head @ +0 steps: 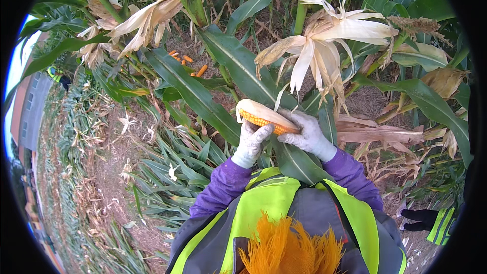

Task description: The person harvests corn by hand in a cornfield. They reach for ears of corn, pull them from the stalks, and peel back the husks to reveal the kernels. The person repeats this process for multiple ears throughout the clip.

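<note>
An ear of corn (pixel 262 120) lies slantwise between my two gloved hands, its yellow kernels bare along the near side. Pale husk (pixel 266 109) still covers its upper side. My left hand (pixel 252 140), in a soiled white glove, grips the ear near its left end from below. Around the right end closes my right hand (pixel 306 131), gloved the same way. Just above my right hand, an opened, dry husk (pixel 323 42) hangs from a green corn stalk (pixel 303 3).
Broad corn leaves (pixel 236 64) cross in front of me. Several husked orange ears (pixel 202 70) lie on the ground beyond. Cut stalks (pixel 190 167) cover the ground at left. One person (pixel 57 74) in a hi-vis vest is far left; another (pixel 437 224) is at lower right.
</note>
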### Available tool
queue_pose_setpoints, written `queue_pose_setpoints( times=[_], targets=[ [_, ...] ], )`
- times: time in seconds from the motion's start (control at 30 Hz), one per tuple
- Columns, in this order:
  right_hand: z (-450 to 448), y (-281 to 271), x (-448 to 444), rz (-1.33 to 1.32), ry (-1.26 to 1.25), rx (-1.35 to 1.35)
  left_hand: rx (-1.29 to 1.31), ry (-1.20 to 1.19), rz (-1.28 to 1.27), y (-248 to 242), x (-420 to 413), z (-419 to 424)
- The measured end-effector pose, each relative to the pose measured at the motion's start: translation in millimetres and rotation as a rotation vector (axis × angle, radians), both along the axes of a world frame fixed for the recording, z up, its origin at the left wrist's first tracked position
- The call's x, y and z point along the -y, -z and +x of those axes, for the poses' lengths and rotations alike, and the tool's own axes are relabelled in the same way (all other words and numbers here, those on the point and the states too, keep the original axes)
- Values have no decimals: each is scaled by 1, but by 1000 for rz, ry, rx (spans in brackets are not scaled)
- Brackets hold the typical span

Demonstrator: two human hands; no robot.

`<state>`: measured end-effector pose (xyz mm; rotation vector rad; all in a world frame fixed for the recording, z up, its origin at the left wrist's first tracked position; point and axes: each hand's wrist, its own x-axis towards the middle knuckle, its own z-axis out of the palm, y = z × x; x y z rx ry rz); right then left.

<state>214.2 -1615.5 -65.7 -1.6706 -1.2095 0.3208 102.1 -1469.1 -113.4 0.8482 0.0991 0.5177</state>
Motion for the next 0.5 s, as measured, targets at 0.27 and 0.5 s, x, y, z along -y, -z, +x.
queue_pose_setpoints(
  times=[0.27, 0.5],
  targets=[
    [-12, -8, -41, 66, -39, 246, 137, -132, -287, -6, -7, -24],
    [-26, -32, -77, 10, -89, -1224, -122, -174, -103, 1, -33, -42]
  ],
)
